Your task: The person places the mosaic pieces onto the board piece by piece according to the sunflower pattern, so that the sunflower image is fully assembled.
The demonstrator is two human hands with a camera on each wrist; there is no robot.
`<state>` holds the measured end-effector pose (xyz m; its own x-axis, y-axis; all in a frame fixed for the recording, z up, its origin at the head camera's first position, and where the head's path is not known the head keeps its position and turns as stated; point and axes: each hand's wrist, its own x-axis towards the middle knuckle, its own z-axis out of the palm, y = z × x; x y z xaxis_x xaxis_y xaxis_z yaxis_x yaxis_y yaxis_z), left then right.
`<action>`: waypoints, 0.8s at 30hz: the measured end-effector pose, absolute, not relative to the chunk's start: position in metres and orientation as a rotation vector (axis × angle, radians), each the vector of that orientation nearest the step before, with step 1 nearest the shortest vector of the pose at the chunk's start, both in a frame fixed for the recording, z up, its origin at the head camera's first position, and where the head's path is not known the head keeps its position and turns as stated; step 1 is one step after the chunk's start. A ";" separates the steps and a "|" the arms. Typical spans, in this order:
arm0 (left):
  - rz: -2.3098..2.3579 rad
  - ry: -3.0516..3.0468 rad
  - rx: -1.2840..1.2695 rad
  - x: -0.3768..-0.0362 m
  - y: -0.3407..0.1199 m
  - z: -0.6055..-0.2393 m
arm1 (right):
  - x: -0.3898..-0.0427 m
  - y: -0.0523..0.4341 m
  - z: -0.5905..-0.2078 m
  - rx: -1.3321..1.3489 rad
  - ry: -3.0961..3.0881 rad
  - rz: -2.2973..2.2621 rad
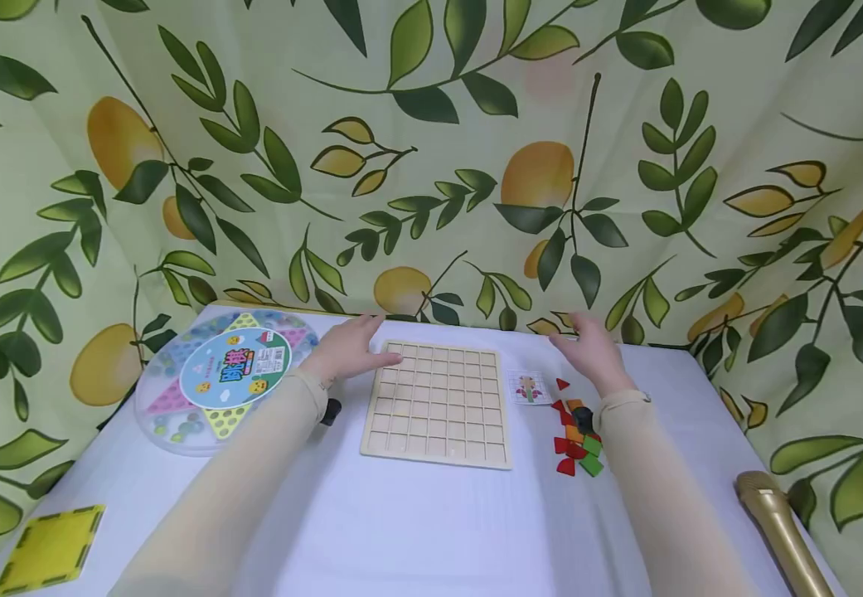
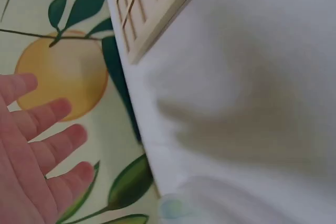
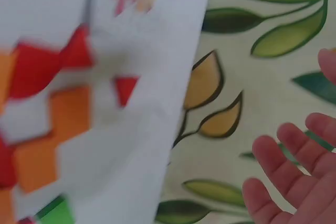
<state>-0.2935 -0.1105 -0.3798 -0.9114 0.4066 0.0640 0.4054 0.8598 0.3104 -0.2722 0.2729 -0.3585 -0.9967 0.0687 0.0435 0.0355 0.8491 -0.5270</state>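
Note:
In the head view a square wooden grid board (image 1: 437,406) lies flat at mid-table. My left hand (image 1: 349,347) hovers by its upper left corner, fingers extended and holding nothing; the left wrist view shows those spread fingers (image 2: 50,114) beside the board's corner. To the right of the board lie a small printed pattern card (image 1: 528,388) and a loose cluster of red, orange and green blocks (image 1: 573,431). Above them my right hand (image 1: 588,352) is raised, fingers apart and empty. In the right wrist view an orange block (image 3: 71,113) lies near a small red triangle (image 3: 125,89).
A round clear case of marbles (image 1: 155,398) with a blue label stands at the left back. A yellow square plate (image 1: 50,547) lies front left, a gold microphone (image 1: 782,531) at the right edge. Leaf-patterned cloth (image 1: 461,191) hangs behind the white table.

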 end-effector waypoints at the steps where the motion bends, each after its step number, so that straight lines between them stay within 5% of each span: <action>1: 0.546 3.007 0.647 -0.289 -0.113 -0.383 | -0.269 0.279 -0.361 -0.109 -2.972 0.857; 14: 0.899 2.794 0.328 -0.216 -0.123 -0.421 | -0.239 0.321 -0.393 -0.295 -3.228 0.917; 24: 0.902 2.730 0.310 -0.200 -0.124 -0.440 | -0.236 0.317 -0.418 -0.420 -3.310 1.000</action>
<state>-0.2004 -0.1241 -0.4398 -0.9464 0.2762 -0.1675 0.1220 0.7857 0.6065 -0.2360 0.3169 -0.4180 -0.9139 0.1260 -0.3859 0.3186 0.8117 -0.4895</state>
